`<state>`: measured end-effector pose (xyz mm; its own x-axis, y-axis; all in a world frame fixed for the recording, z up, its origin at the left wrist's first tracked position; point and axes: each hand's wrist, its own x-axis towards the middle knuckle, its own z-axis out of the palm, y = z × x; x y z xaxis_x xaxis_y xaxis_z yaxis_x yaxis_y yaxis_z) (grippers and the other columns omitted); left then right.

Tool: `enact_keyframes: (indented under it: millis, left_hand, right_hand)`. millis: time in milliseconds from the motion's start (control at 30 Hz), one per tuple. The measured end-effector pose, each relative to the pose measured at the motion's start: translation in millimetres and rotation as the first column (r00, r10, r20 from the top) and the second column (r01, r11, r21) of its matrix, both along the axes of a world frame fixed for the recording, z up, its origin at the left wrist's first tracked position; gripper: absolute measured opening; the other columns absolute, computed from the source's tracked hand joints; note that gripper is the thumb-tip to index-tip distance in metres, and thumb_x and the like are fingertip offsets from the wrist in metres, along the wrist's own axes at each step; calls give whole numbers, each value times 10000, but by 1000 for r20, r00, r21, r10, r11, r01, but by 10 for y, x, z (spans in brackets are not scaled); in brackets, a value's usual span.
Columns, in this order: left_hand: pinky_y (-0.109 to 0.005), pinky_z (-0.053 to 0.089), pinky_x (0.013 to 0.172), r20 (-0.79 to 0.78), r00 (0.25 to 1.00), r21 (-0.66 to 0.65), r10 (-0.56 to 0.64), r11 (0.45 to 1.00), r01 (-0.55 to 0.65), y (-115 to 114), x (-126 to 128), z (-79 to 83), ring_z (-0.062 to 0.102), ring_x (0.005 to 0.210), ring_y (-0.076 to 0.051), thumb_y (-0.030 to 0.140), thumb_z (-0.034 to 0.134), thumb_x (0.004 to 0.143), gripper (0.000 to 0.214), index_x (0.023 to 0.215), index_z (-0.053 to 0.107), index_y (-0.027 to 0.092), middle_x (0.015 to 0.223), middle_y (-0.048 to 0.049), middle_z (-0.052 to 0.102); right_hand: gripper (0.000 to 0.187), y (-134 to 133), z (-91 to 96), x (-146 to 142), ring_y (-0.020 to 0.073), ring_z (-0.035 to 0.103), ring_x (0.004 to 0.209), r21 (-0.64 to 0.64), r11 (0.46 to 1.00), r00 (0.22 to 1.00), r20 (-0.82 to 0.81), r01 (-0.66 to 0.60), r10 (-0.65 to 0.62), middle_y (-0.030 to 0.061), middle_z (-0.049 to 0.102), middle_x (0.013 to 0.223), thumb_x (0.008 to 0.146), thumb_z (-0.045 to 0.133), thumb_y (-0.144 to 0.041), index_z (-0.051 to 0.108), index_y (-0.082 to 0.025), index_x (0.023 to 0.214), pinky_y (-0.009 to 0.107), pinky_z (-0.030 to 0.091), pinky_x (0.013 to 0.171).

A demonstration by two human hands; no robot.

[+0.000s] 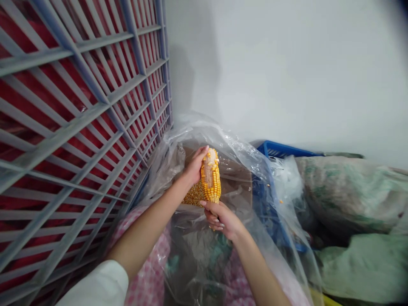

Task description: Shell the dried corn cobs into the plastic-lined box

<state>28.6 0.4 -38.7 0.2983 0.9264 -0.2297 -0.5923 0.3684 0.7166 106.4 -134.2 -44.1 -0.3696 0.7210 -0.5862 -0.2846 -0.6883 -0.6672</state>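
Observation:
An ear of corn (211, 178) with yellow kernels and a partly stripped pale top stands upright between my hands. My left hand (193, 166) grips its upper part, thumb pressed on the bare tip. My right hand (220, 217) is closed round its lower end. Below the corn lies a heap of loose kernels (194, 195) inside a clear plastic bag (236, 148) that lines a container.
A grey plastic grid (79, 106) with red behind it fills the left side. A blue crate (280, 149) sits behind the bag, against a white wall. Greenish sacks (347, 191) pile up on the right. Pink checked cloth (149, 280) covers my lap.

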Motion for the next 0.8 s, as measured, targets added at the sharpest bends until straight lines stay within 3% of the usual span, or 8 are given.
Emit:
enact_keyframes:
  millis: [300, 467, 600, 800]
  left_hand:
    - [-228, 431, 550, -72, 997, -50, 34, 998, -38, -11, -8, -3, 558, 546, -105, 360, 730, 544, 383, 774, 463, 211, 658, 46, 551]
    - [-252, 441, 561, 79, 994, -186, -70, 979, 83, 27, -36, 47, 548, 526, -122, 556, 606, 615, 418, 728, 525, 162, 584, 1, 549]
    - [-252, 452, 576, 41, 998, -253, -56, 965, 65, 43, -35, 35, 556, 529, -120, 479, 620, 647, 353, 738, 544, 147, 568, -1, 559]
    - [-225, 439, 540, -54, 998, -101, 31, 994, -36, -1, -11, -3, 555, 524, -100, 343, 728, 538, 346, 747, 494, 197, 633, 41, 570]
  right_hand:
    - [427, 6, -18, -16, 0, 147, 257, 0, 1000, 999, 45, 4, -4, -109, 266, 321, 667, 615, -402, 306, -179, 473, 186, 59, 296]
    - [405, 25, -6, 28, 1, 145, 265, 6, 1000, 1000, 28, -1, 1, -111, 275, 331, 670, 618, -389, 317, -181, 495, 187, 48, 299]
    - [411, 16, -11, 18, 0, 150, 266, 0, 1000, 999, 41, -9, 9, -106, 281, 331, 668, 614, -389, 313, -181, 482, 188, 51, 299]
    - [423, 1, -32, -23, 2, 148, 260, -2, 1000, 998, 55, -12, 12, -106, 267, 323, 669, 605, -402, 301, -184, 471, 192, 56, 297]
